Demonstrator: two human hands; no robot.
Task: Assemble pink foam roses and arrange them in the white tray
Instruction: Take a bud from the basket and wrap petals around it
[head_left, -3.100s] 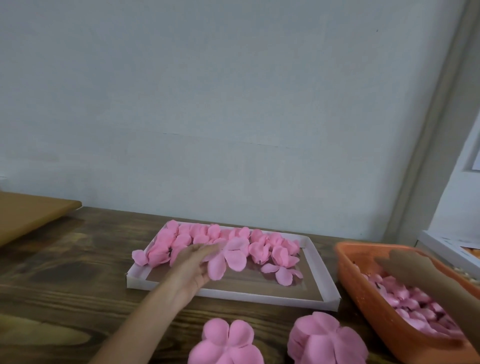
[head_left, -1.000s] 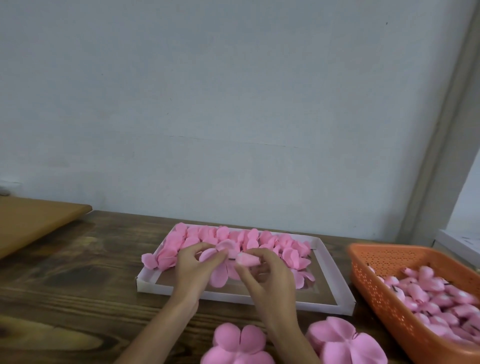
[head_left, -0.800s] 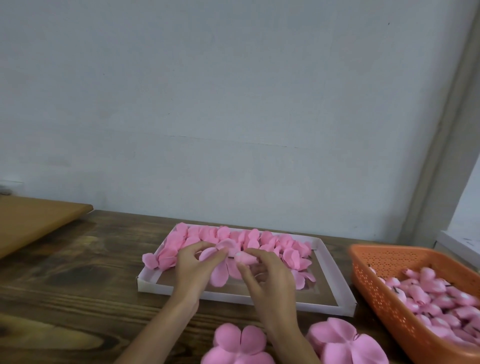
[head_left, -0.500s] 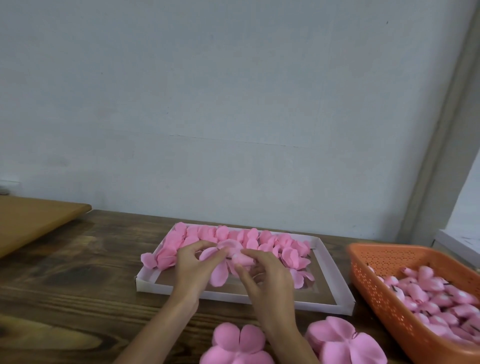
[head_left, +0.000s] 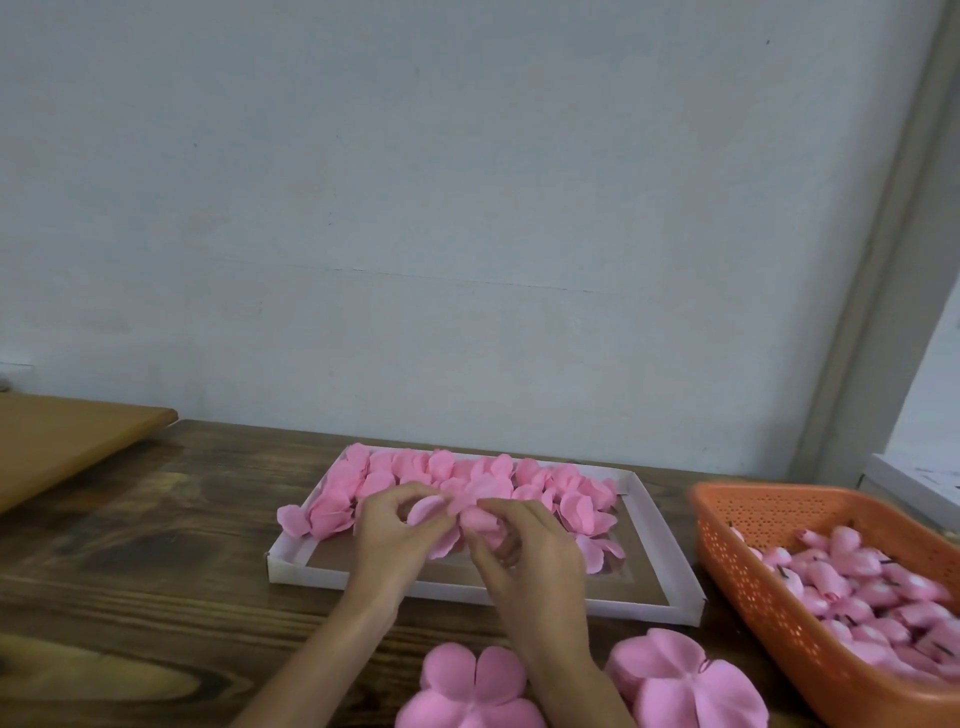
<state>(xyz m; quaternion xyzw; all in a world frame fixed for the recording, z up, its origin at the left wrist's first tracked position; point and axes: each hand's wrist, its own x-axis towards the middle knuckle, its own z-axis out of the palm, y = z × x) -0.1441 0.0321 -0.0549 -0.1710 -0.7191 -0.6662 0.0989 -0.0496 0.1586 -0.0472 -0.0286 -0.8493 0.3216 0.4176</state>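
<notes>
Clearly, the left hand (head_left: 395, 540) is curled, its thumb and fingers pinching the edge of a pink petal layer (head_left: 431, 512) just above the white tray (head_left: 301, 571). Right beside it, the right hand (head_left: 530, 551) pinches a small foam bud (head_left: 480, 519) and seems to press it into that layer's middle. The foam looks very light, soft and easy to crease, so it is best taken gently near the centre, not by the thin petal edges. Further right of this hand stands the orange basket (head_left: 748, 587) with more buds (head_left: 852, 577).
</notes>
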